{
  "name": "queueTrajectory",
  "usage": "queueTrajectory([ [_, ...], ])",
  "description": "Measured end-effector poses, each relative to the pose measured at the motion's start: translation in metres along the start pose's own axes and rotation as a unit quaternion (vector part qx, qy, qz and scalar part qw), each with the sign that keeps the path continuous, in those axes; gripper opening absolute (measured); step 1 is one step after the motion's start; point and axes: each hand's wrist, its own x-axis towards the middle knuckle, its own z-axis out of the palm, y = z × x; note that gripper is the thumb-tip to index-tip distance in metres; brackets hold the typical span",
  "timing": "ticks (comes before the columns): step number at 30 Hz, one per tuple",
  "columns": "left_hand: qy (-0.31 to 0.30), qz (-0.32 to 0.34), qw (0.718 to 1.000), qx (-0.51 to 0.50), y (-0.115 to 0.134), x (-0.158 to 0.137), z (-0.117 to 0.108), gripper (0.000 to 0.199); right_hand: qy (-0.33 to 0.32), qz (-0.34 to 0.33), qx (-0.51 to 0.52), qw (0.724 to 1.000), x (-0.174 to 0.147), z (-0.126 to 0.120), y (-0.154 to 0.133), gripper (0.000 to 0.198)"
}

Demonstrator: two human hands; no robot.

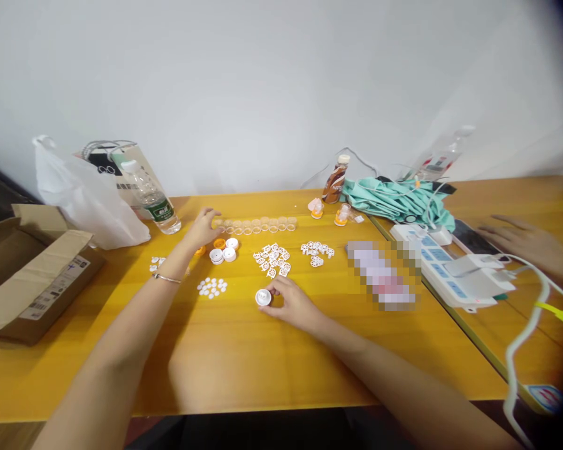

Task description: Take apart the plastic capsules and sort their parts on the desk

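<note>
My right hand (288,301) pinches a white round cap-like part (263,297) between thumb and fingers, just above or on the table near its front. Farther back on the left, my left hand (205,227) has its thumb and fingers apart around the left end of a row of small clear round cups (256,225). Whether it touches the end cup is unclear. Beside that hand lie white round caps (229,254) and an orange cap (220,244). Nearer me are small white discs (212,287). White openwork pieces (272,259) form a pile mid-table, with a smaller pile (316,252) to its right.
An open cardboard box (51,294), a plastic bag (84,200) and a water bottle (157,206) stand left. Two orange-based assemblies (341,215), a brown bottle (335,180), teal fabric (398,200) and a power strip (443,269) are right. Another person's hand (532,244) shows far right.
</note>
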Motion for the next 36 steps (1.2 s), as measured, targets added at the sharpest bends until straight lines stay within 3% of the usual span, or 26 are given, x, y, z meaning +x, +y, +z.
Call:
queueTrajectory([
  [4,0.037,0.077,0.995,-0.046,0.037,-0.036,-0.015,0.032,0.001,0.0,-0.001,1.0,0.0,0.0,0.0,0.019],
  [6,-0.012,0.162,0.981,-0.101,0.06,-0.064,-0.017,0.027,0.001,-0.003,-0.002,1.0,0.001,0.0,0.0,0.019],
  [8,-0.106,0.25,0.954,-0.126,0.08,-0.093,-0.014,0.027,0.001,-0.008,-0.003,1.0,0.001,0.001,0.001,0.02],
  [10,-0.151,0.286,0.935,-0.145,0.093,-0.117,-0.007,0.026,0.006,-0.015,-0.003,1.0,0.001,0.002,0.002,0.019],
  [14,-0.166,0.28,0.928,-0.183,0.098,-0.138,0.01,0.021,0.014,-0.022,-0.007,1.0,0.001,0.003,0.003,0.017],
  [20,-0.092,0.252,0.953,-0.141,0.091,-0.145,0.033,0.016,-0.01,-0.04,-0.014,0.999,0.0,0.002,0.002,0.013],
  [25,-0.049,0.206,0.962,-0.172,0.091,-0.154,0.045,0.015,-0.016,-0.044,-0.02,0.999,-0.001,0.002,0.003,0.015],
  [29,-0.019,0.287,0.947,-0.142,0.092,-0.155,0.04,0.019,-0.021,-0.05,-0.016,0.998,-0.002,0.003,0.002,0.013],
  [33,0.07,0.182,0.953,-0.232,0.101,-0.15,0.022,0.014,-0.024,-0.06,-0.024,0.998,-0.002,0.003,0.002,0.019],
  [36,0.062,0.139,0.949,-0.275,0.105,-0.146,0.012,0.011,-0.029,-0.06,-0.02,0.998,-0.002,0.003,0.002,0.021],
])
